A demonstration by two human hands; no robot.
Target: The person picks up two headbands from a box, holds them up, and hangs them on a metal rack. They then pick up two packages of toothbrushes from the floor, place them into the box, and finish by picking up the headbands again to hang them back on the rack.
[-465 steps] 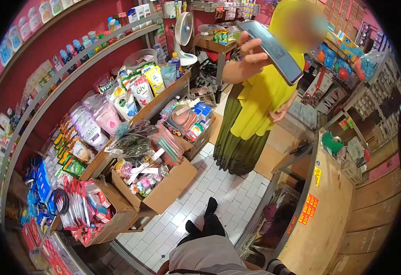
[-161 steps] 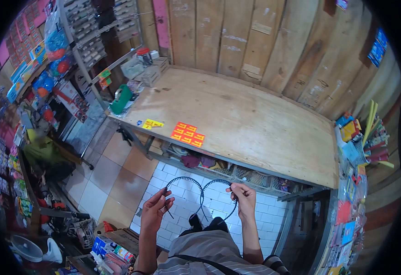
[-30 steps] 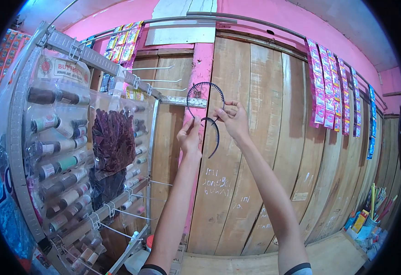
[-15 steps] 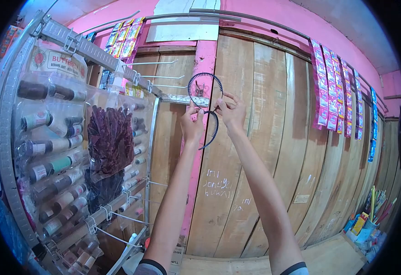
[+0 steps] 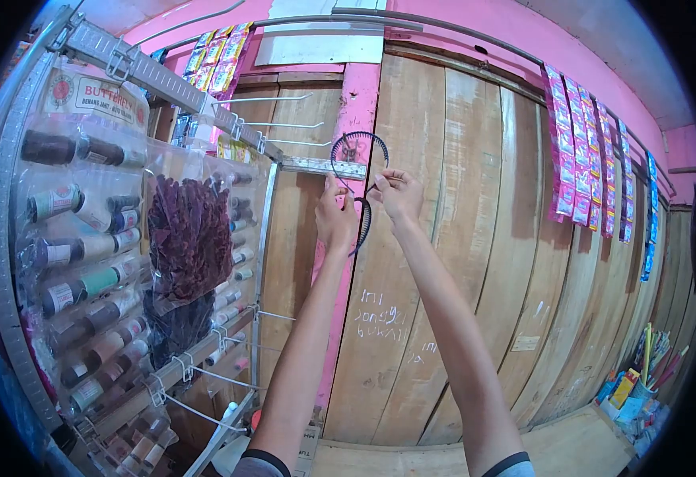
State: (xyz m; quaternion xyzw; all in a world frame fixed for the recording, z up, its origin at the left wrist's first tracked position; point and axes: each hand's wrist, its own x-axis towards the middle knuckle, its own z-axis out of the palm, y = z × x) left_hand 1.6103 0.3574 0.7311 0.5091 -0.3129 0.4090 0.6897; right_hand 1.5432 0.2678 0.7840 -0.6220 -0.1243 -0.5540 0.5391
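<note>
A dark toothed headband (image 5: 361, 133) is raised in front of the wall, its arch upward and its ends down at my hands. My right hand (image 5: 400, 196) pinches its right end between thumb and fingertips. On the other side, my left hand (image 5: 337, 216) is closed at the left end, fingers pointing up. A second dark headband (image 5: 366, 225) hangs below, curving down between my hands, its top right by my left thumb. Both arms reach up and forward.
Left stands a metal rack (image 5: 137, 67) with wire hooks (image 5: 284, 125), bagged thread spools (image 5: 85, 246) and a bag of dark maroon items (image 5: 189, 230). Sachet strips (image 5: 575, 151) hang from a rail at right. Behind is a plank wall (image 5: 435, 262); pens in a container (image 5: 642, 385) stand lower right.
The upper headband has shifted slightly down and right in view. The lower headband has turned and looks narrower. My left fingers have straightened a little.
</note>
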